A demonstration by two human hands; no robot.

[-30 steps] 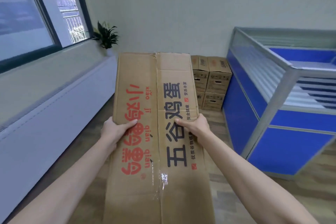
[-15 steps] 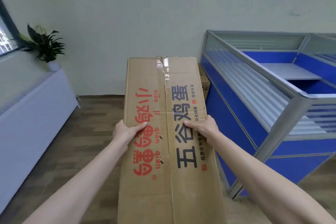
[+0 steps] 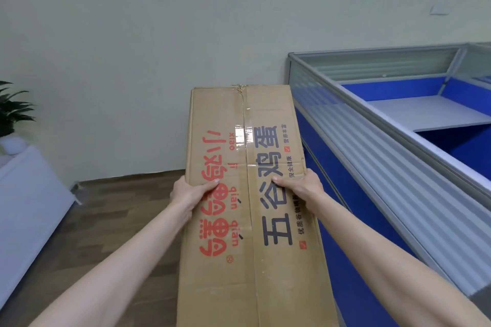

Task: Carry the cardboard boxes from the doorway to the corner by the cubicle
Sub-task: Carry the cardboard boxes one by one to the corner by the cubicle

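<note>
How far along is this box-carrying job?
Midway through a trip. The cardboard box is off the floor, gripped by the left hand and right hand, close beside the blue cubicle. It is not yet set down. Any boxes already delivered are out of view.

One cardboard box, two hands, left and right, one potted plant, one blue cubicle

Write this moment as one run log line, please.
phase: carrying | object: taped brown cardboard box | left hand: gripping | right hand: gripping | right: blue cubicle partition
</note>
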